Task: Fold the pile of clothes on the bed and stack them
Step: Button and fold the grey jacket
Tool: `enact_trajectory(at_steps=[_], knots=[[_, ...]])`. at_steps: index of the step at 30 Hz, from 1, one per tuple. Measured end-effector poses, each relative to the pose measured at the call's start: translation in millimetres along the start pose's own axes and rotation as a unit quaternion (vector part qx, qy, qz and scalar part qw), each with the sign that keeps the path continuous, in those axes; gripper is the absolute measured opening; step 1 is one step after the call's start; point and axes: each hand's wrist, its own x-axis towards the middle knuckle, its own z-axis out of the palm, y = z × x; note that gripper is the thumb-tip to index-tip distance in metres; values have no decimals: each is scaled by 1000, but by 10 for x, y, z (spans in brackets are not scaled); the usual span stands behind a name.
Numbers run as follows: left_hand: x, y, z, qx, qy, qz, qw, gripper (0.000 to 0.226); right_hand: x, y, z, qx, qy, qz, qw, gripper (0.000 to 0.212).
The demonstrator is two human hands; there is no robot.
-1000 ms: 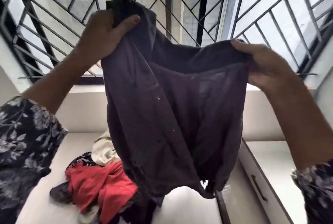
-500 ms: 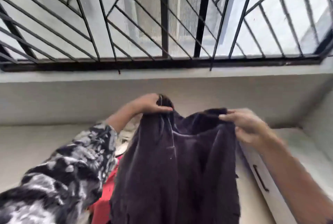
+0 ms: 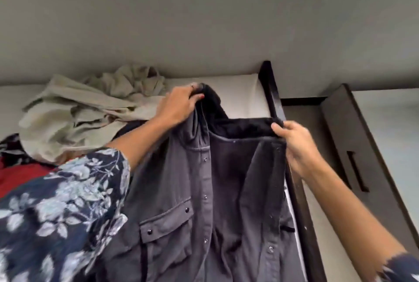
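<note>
while both hands grip it, left hand (image 3: 179,106) and right hand (image 3: 297,143) clamped on grey shirt (image 3: 204,202) collar

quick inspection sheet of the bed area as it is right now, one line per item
surface: pale bed, bare strip near its dark frame
job's things: grey snap-button shirt held up open by its collar; beige garment crumpled behind; red garment at left edge
clutter: nothing seen
hands: left hand grips the collar's left side; right hand pinches the right side
cables: nothing seen
surroundings: grey wall; dark cabinet with a slot handle to the right
</note>
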Motion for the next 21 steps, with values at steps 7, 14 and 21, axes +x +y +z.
enact_trajectory(at_steps=[7,14,21], knots=[[488,-391,397,-16,-37,-153,987,47,477,200,276,-39,-47,-7,998,31],[-568,-449,1012,15,45,26,999,32,453,1038,10,-117,39,58,991,47],[-1080,-282,1745,-287,-31,-370,883,24,504,1278,-151,-125,81,65,987,47]])
